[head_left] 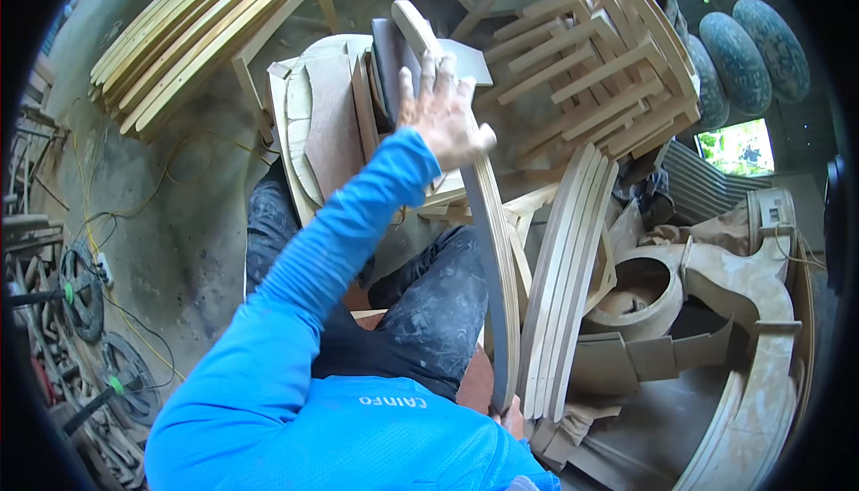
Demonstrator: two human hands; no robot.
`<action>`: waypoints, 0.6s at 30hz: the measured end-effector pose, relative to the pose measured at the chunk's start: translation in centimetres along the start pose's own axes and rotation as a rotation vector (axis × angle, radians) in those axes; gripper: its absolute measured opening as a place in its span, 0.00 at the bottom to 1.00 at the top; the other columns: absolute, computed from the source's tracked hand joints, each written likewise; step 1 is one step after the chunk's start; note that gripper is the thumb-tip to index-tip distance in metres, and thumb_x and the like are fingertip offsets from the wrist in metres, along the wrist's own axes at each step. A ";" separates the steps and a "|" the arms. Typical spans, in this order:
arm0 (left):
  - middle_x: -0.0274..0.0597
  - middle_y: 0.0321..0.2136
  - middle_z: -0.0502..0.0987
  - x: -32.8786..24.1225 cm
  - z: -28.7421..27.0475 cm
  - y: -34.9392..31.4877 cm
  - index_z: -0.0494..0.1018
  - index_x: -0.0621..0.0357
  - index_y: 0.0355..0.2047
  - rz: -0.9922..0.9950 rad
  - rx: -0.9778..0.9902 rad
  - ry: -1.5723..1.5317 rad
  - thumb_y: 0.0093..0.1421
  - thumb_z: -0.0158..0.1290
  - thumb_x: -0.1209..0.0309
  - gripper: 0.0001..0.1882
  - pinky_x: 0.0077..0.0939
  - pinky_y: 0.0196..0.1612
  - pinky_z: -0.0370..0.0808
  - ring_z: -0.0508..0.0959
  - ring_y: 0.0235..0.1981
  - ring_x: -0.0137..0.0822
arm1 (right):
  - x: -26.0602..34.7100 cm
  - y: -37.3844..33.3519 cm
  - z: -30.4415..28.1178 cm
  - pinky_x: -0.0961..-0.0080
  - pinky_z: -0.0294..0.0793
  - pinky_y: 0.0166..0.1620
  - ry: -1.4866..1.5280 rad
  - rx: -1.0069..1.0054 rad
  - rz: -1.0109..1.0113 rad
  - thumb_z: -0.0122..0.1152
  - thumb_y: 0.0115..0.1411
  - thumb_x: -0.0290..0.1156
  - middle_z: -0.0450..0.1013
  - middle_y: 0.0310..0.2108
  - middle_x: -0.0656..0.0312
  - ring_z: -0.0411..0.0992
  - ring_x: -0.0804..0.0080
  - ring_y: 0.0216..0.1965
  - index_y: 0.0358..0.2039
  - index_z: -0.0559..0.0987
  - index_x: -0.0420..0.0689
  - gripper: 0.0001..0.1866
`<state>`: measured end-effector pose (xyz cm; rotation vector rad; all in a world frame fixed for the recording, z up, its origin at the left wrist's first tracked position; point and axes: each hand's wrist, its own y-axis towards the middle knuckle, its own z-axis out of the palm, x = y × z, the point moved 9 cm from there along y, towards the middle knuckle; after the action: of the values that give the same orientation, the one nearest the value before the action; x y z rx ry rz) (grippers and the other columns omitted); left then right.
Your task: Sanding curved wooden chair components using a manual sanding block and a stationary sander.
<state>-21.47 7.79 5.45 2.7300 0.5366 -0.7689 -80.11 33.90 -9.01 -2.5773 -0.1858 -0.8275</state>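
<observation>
A long curved wooden strip, pale along its edge and grey on its side, runs from beyond my left hand down to my right side. Across its far part lies my left hand, palm down, fingers spread and thumb out to the right. At the near end, my right hand grips the strip; only a few fingers show, the rest being hidden by the strip and my body. Just left of my left hand stand a grey board and a rounded wooden piece with a brown panel.
Several curved pale strips lean to the right of the held one. Stacked slatted frames stand at the far right, long boards at the far left. A round hollow casing sits at right; cords cross the floor.
</observation>
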 end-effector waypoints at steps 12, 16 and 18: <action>0.59 0.76 0.45 4.5 0.5 5.4 0.61 0.58 0.71 -0.013 -0.016 0.038 0.56 0.52 0.45 0.46 0.58 0.77 0.36 0.39 0.78 0.56 | 6.3 4.7 1.7 0.53 0.77 0.45 -0.022 0.074 -0.024 0.63 0.62 0.26 0.78 0.43 0.39 0.78 0.35 0.45 0.60 0.68 0.42 0.26; 0.56 0.77 0.45 7.8 0.8 10.5 0.60 0.56 0.72 -0.070 0.046 0.065 0.56 0.50 0.43 0.47 0.55 0.77 0.36 0.38 0.79 0.54 | 7.6 8.2 1.9 0.56 0.78 0.45 0.025 0.111 0.041 0.64 0.62 0.26 0.78 0.42 0.41 0.79 0.39 0.43 0.60 0.68 0.42 0.26; 0.56 0.77 0.45 9.3 0.2 12.6 0.60 0.55 0.72 -0.095 0.071 0.073 0.56 0.50 0.43 0.47 0.55 0.77 0.36 0.38 0.79 0.53 | 10.7 10.0 1.7 0.57 0.78 0.46 0.013 0.132 0.048 0.65 0.62 0.26 0.78 0.42 0.41 0.79 0.39 0.43 0.60 0.68 0.42 0.26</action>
<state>-9.03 -1.05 2.02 2.8244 0.6718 -0.7262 -68.00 25.59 -7.63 -2.4435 -0.1682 -0.7873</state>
